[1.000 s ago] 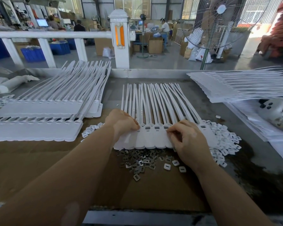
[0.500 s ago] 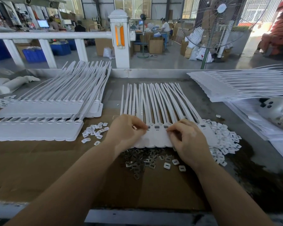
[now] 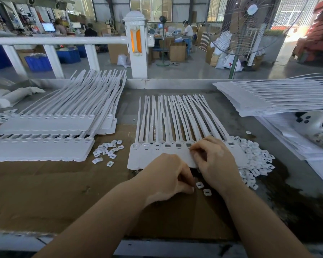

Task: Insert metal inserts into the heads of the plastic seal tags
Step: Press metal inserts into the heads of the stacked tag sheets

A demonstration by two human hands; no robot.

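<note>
The right hand (image 3: pixel 215 161) has its fingers curled and pressed down on the head end of the row of white seal tags (image 3: pixel 168 146) in the middle of the brown cardboard (image 3: pixel 45 192). The left hand (image 3: pixel 166 177) is curled over the spot just below the tags, fingertips bunched together; I cannot tell what they pinch. Two small white clips (image 3: pixel 203 189) lie between the hands. More white clips (image 3: pixel 255 161) sit in a pile on the right, and stacks of tags (image 3: pixel 45 138) lie on the left.
</note>
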